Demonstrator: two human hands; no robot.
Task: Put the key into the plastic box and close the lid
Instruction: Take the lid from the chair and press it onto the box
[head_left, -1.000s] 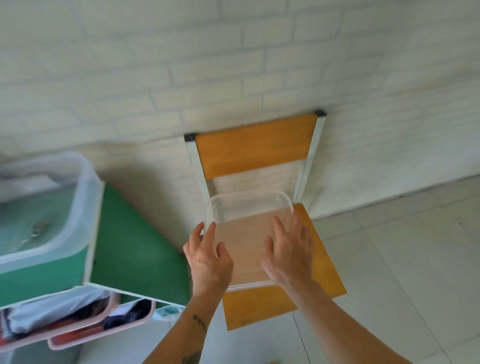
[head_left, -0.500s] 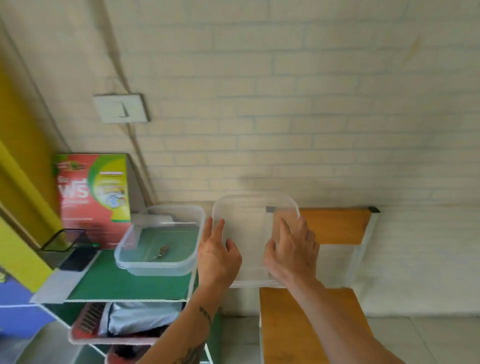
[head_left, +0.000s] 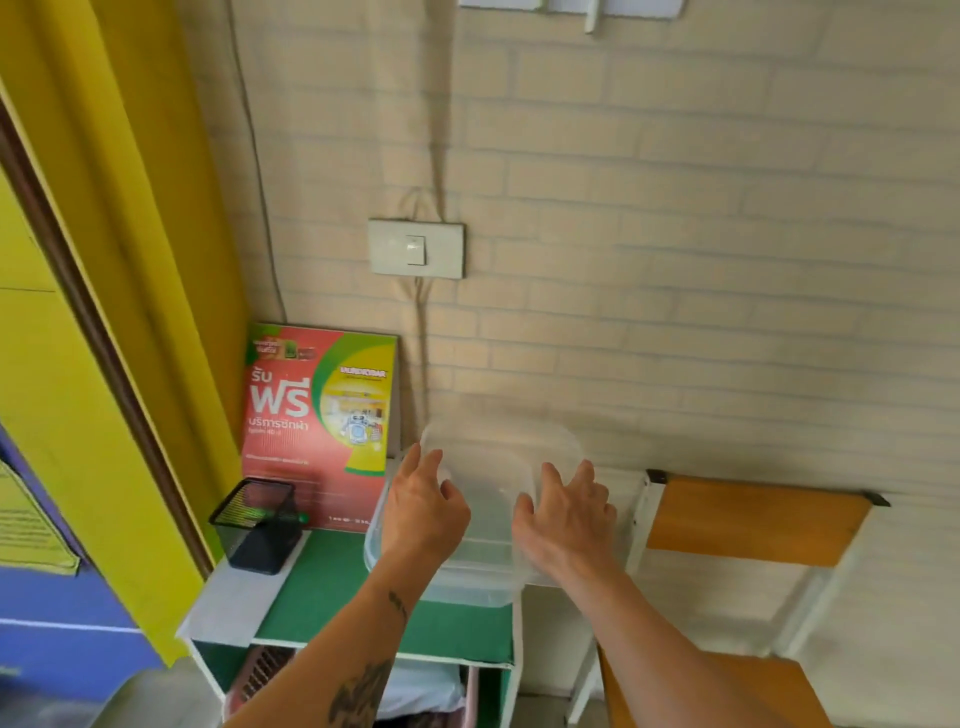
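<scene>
Pale brick wall backs a green desk (head_left: 332, 587) where the plastic box (head_left: 467, 577) sits. Both hands, left hand (head_left: 423, 512) and right hand (head_left: 563, 519), hold the clear lid (head_left: 498, 467) above it, fingers spread along its edges to line it up; the key is hidden.

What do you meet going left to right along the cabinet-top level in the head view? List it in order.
Black mesh pen holder → red and green box → left hand on the clear lid → right hand → orange chair back.
</scene>
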